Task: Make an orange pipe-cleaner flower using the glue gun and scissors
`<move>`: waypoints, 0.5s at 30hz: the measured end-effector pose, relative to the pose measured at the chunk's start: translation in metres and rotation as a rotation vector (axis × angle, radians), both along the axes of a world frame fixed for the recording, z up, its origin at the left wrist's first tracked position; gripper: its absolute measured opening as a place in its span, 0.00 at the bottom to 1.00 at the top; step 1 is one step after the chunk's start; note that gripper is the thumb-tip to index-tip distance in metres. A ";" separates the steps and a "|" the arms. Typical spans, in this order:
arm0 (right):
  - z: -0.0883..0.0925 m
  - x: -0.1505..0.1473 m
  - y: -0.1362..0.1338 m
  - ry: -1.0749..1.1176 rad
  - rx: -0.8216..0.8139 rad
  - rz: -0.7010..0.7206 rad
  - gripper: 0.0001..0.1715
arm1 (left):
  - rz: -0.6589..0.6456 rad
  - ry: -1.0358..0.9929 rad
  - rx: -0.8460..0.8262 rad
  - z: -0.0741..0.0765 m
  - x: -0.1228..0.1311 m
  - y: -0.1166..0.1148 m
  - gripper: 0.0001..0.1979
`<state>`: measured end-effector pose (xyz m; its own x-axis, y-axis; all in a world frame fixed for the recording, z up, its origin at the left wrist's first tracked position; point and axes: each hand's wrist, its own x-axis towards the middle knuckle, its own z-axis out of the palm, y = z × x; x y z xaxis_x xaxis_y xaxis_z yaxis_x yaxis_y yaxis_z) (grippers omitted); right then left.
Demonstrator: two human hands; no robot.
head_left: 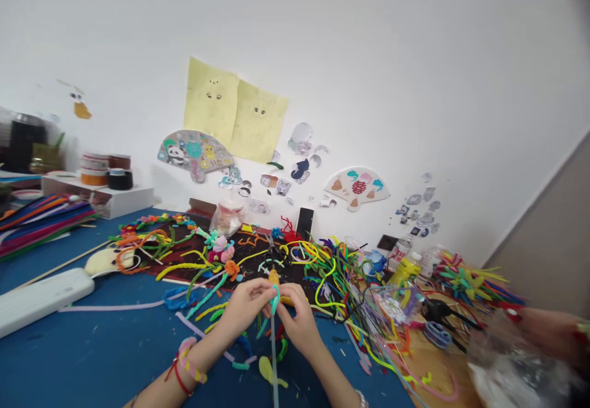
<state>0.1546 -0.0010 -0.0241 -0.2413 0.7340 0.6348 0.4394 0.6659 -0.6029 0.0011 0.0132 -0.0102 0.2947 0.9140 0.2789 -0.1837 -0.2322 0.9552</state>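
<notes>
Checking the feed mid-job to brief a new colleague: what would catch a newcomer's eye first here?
A tangle of bright pipe cleaners sprawls across the blue work mat. At its near centre, the left hand and right hand pinch a teal pipe cleaner. Above, two yellow paper sheets hang on the white wall.

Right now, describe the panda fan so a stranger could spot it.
On the white wall, find the two yellow paper sheets. Below their left side sits the fan, grey and sticker-covered, unlike the cream fan further right.
</notes>
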 end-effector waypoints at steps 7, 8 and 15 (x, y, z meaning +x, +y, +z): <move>-0.004 0.004 0.007 0.074 -0.203 -0.094 0.13 | 0.067 0.003 0.068 0.002 0.001 -0.003 0.10; -0.006 0.004 0.008 0.086 -0.218 -0.111 0.13 | 0.060 -0.008 0.064 0.002 0.002 -0.004 0.11; -0.009 0.002 0.013 0.122 -0.237 -0.199 0.14 | -0.017 -0.110 -0.057 -0.001 0.008 -0.003 0.13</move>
